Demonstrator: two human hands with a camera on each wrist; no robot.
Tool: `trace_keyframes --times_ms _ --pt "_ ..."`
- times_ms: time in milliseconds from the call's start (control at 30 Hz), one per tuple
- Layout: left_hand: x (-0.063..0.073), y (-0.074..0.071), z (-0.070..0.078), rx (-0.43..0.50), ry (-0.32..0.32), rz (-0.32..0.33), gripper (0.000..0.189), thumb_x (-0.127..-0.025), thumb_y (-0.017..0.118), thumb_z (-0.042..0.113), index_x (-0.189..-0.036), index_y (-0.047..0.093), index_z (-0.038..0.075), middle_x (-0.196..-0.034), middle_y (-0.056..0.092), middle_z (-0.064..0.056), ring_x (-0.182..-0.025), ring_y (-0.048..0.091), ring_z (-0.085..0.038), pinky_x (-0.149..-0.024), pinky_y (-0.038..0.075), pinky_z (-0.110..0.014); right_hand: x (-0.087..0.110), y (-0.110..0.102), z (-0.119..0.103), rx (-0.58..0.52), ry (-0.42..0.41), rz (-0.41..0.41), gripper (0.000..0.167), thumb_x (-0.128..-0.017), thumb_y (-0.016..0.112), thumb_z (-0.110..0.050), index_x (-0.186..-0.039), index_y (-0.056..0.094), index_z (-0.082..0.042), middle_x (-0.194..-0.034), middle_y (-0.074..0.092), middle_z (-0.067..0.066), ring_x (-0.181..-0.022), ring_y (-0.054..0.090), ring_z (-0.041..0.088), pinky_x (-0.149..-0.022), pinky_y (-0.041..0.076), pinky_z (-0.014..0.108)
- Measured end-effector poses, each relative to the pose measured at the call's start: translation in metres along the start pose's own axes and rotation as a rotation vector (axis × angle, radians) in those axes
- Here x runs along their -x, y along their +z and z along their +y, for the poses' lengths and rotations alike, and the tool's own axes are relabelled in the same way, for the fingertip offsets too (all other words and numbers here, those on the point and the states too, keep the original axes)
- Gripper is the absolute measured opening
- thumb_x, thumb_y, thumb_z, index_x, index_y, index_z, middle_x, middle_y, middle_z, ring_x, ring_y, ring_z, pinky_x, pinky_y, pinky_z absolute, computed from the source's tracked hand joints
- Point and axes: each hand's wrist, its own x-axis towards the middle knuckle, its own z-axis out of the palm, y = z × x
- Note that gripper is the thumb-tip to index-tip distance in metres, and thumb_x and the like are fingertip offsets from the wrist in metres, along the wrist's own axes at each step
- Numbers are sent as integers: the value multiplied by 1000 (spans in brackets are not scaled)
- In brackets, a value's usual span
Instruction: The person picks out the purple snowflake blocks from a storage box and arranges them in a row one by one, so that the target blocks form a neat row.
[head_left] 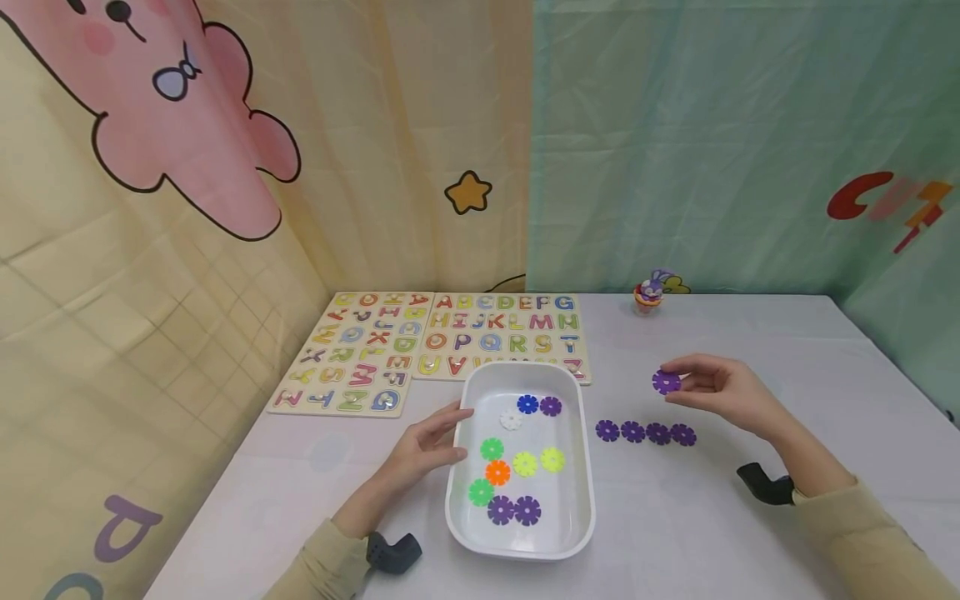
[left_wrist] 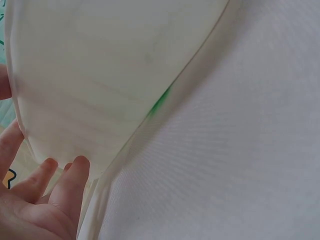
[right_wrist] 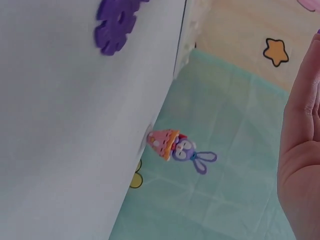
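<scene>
My right hand (head_left: 716,390) pinches a purple snowflake disc (head_left: 666,382) between thumb and fingers, above the table. Below it lies a row of several purple discs (head_left: 633,432). In the right wrist view, a purple disc (right_wrist: 114,30) shows at the top and part of my right hand (right_wrist: 302,150) at the edge. My left hand (head_left: 420,446) holds the left rim of a white tray (head_left: 588,500), its fingertips (left_wrist: 80,165) against the outer wall. Inside are purple discs (head_left: 527,511), green (head_left: 492,449), yellow (head_left: 552,459), orange (head_left: 497,473), blue (head_left: 528,404) and white (head_left: 511,419) ones.
Two wooden letter boards (head_left: 341,354) (head_left: 498,333) lie behind the tray at the left and middle. A small rabbit figure in a cup (head_left: 647,293) stands at the table's back edge. Printed curtains (head_left: 420,150) hang behind the table (head_left: 652,533).
</scene>
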Motion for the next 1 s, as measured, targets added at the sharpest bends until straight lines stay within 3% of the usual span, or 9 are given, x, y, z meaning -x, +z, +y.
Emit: trace_keyframes --times_ms 400,633,1000 --pt "1 0 0 -1 -9 5 53 -83 68 14 -134 53 13 -154 23 -9 -138 27 -31 -108 26 -54 32 -17 30 48 63 20 44 -85 70 -13 -122 55 5 -101 65 -11 -81 63 7 -69 55 20" --pt "1 0 0 -1 -15 9 52 -84 67 13 -134 53 13 -154 23 -8 -138 26 -31 -108 25 -54 36 -30 44 65 107 -55 45 -84 70 -14 -122 55 6 -103 62 -19 -83 63 8 -69 55 21" --pt "0 1 1 -8 -7 6 54 -84 67 14 -135 51 10 -154 24 -8 -137 28 -30 -108 27 -53 38 -38 58 28 162 -162 46 -85 69 -13 -121 54 11 -102 65 -16 -83 62 7 -69 55 23"
